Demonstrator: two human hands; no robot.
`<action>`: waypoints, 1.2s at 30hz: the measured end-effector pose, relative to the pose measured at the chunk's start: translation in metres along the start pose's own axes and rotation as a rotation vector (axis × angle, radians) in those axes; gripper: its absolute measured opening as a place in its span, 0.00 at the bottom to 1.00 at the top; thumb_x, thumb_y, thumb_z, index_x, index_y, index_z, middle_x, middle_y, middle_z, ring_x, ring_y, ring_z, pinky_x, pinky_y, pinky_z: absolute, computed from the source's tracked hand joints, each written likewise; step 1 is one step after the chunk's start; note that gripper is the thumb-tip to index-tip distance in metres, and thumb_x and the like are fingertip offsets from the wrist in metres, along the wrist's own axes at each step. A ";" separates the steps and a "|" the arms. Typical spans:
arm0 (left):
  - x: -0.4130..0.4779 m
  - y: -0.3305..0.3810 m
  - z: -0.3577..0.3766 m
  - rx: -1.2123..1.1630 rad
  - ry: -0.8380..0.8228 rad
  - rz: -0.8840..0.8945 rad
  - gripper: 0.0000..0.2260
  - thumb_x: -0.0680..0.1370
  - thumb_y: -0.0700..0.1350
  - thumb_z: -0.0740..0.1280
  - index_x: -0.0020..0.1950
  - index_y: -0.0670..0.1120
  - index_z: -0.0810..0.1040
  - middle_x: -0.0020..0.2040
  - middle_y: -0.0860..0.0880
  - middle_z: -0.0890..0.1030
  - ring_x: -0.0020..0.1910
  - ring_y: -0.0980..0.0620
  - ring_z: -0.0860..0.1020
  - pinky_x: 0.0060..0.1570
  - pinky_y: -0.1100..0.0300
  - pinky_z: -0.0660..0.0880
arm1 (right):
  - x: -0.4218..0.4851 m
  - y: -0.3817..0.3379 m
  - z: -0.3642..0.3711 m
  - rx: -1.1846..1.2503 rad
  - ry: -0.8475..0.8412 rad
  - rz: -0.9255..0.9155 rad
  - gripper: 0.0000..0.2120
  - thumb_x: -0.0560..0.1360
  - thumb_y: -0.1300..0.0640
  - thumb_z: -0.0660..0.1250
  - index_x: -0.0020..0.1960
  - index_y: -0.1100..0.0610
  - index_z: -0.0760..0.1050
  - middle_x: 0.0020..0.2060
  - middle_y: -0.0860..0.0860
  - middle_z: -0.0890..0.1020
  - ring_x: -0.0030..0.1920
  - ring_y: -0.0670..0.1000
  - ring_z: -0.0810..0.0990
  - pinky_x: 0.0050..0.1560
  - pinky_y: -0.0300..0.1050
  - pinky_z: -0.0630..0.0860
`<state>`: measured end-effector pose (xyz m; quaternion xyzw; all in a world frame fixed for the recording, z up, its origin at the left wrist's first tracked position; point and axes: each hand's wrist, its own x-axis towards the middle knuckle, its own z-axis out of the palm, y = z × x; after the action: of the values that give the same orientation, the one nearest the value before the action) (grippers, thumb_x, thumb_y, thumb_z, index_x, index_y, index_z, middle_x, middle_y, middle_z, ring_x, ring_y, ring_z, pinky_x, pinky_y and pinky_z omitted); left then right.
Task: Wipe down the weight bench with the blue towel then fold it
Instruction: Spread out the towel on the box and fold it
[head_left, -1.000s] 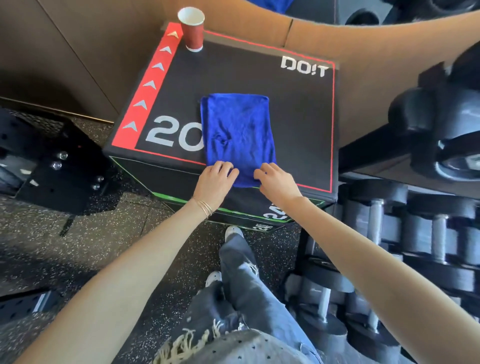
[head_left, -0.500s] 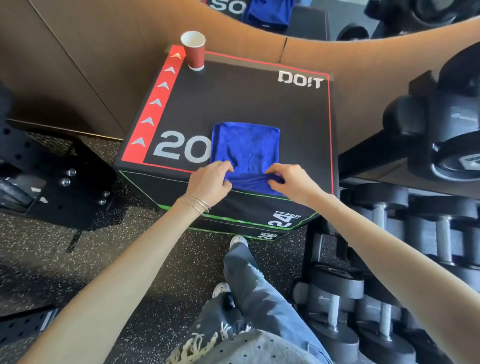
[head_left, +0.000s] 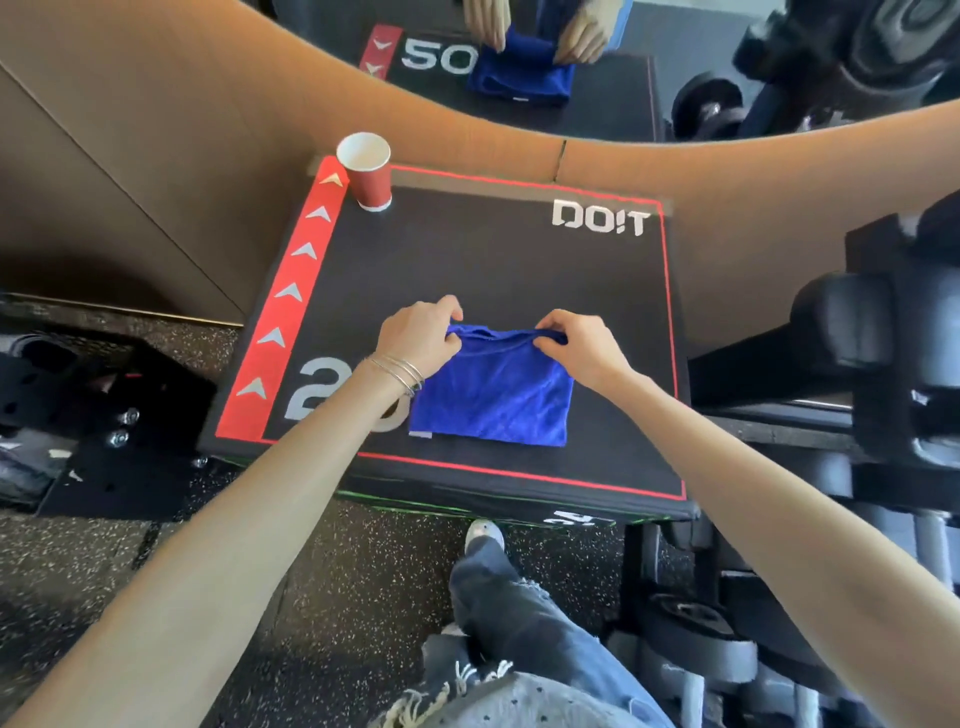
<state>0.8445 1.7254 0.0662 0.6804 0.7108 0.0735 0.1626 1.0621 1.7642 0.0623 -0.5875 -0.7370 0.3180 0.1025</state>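
Note:
The blue towel (head_left: 493, 397) lies folded into a short rectangle on the black padded box (head_left: 493, 270) with red trim and a white "20". My left hand (head_left: 421, 335) pinches the towel's far left corner. My right hand (head_left: 582, 345) pinches the far right corner. Both hands hold the doubled far edge just above the box top. The towel's near edge rests flat near the front red line.
A red paper cup (head_left: 368, 171) stands at the box's far left corner. A dumbbell rack (head_left: 883, 415) fills the right side. A brown wall panel with a mirror (head_left: 519, 67) above it is behind. Black equipment (head_left: 78, 415) sits on the speckled floor at left.
Both hands took hold of the towel's near edge and carried it away from me over the far half, so the towel is now folded to about half its length.

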 end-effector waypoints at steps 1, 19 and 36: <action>0.011 -0.002 0.001 -0.013 -0.033 -0.014 0.12 0.76 0.44 0.62 0.60 0.47 0.72 0.53 0.44 0.81 0.49 0.40 0.79 0.42 0.54 0.71 | 0.009 0.002 0.001 -0.002 -0.013 0.024 0.08 0.75 0.55 0.66 0.53 0.53 0.77 0.48 0.53 0.82 0.45 0.54 0.79 0.48 0.51 0.78; -0.010 -0.012 0.023 0.178 -0.092 0.589 0.10 0.71 0.40 0.70 0.50 0.50 0.84 0.47 0.54 0.84 0.46 0.49 0.81 0.47 0.56 0.76 | 0.008 0.014 0.014 -0.156 -0.119 -0.173 0.08 0.76 0.61 0.63 0.52 0.56 0.78 0.48 0.51 0.77 0.51 0.52 0.76 0.49 0.51 0.77; -0.050 -0.029 0.052 0.354 -0.396 0.337 0.34 0.79 0.55 0.59 0.78 0.45 0.45 0.78 0.41 0.44 0.78 0.42 0.45 0.75 0.49 0.51 | -0.050 -0.006 0.070 -0.809 -0.232 -0.310 0.23 0.84 0.56 0.46 0.74 0.69 0.53 0.75 0.63 0.55 0.74 0.67 0.45 0.75 0.56 0.40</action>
<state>0.8357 1.6681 0.0151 0.8073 0.5444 -0.1595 0.1625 1.0353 1.6922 0.0228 -0.4235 -0.8880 0.0487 -0.1723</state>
